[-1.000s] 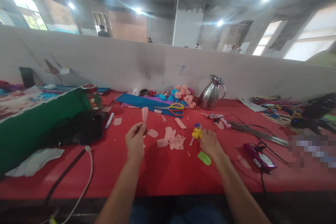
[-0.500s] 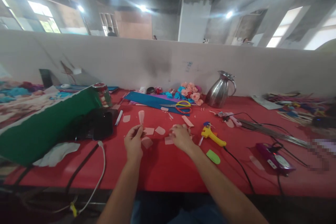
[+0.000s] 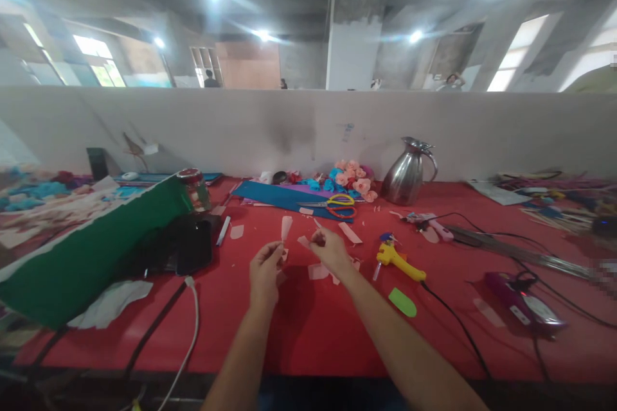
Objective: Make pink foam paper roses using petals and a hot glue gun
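My left hand (image 3: 265, 270) pinches the lower end of a rolled pink crepe-paper piece (image 3: 286, 227), which stands up from the fingers and flares at the top. Just to its right, my right hand (image 3: 331, 252) is closed on a pink paper petal (image 3: 303, 242), whose pale tip points toward the left hand. Other cut pink paper petals (image 3: 318, 271) lie on the red table beneath and around both hands. A yellow hot glue gun (image 3: 401, 262) rests right of my right hand, with a green rounded piece (image 3: 402, 302) in front of it.
Yellow-and-red scissors (image 3: 340, 204) lie on blue paper (image 3: 270, 194) at the back. Pink paper flowers (image 3: 357, 178) and a steel jug (image 3: 409, 172) stand behind. On the left are a green box (image 3: 110, 250) and a black phone (image 3: 193, 245); a purple power box (image 3: 523, 302) with cables sits right.
My right hand has lifted a pink petal from the table and brought it near the left hand. The left hand has shifted right with its rolled piece, and the view has tilted up slightly.
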`<state>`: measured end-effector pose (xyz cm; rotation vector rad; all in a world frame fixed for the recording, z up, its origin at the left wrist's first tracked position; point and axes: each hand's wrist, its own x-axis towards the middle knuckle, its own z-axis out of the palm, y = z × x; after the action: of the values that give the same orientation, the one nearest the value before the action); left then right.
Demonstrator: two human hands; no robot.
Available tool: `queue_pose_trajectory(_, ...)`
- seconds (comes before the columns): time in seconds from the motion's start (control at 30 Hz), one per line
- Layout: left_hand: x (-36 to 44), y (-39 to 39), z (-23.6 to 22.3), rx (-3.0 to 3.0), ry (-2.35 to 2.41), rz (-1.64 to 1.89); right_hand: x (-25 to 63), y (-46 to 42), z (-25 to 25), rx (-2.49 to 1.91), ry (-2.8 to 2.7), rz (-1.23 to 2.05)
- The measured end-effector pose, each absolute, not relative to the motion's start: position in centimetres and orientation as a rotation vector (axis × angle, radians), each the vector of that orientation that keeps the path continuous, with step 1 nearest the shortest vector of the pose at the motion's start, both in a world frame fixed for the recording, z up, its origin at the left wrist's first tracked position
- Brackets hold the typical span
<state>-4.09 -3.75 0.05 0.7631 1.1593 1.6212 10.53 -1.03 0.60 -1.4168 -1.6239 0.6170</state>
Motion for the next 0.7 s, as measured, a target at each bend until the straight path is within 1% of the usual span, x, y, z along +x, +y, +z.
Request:
queue_pose_trajectory(0.13, -2.3, -2.9, 0.5, 0.680, 1.046, 1.547, 12.2, -1.9, 1.3, -1.157, -1.358, 0.735)
queue_pose_trajectory(0.23, -1.2, -2.5, 0.6, 0.634, 0.930, 1.471, 13.2, -2.1, 1.0, -1.065, -1.313, 0.773)
queue_pose_trajectory(0.43, -0.9, -3.1, 0.4, 0.565, 0.725, 1.240, 14.1, -2.3, -0.5, -1.098, -1.459, 0.714)
queue_pose_trajectory(0.7, -0.9, -3.5, -0.1, 0.615, 0.654, 1.202, 13.8, -3.1, -0.7, -1.130, -1.564, 0.665)
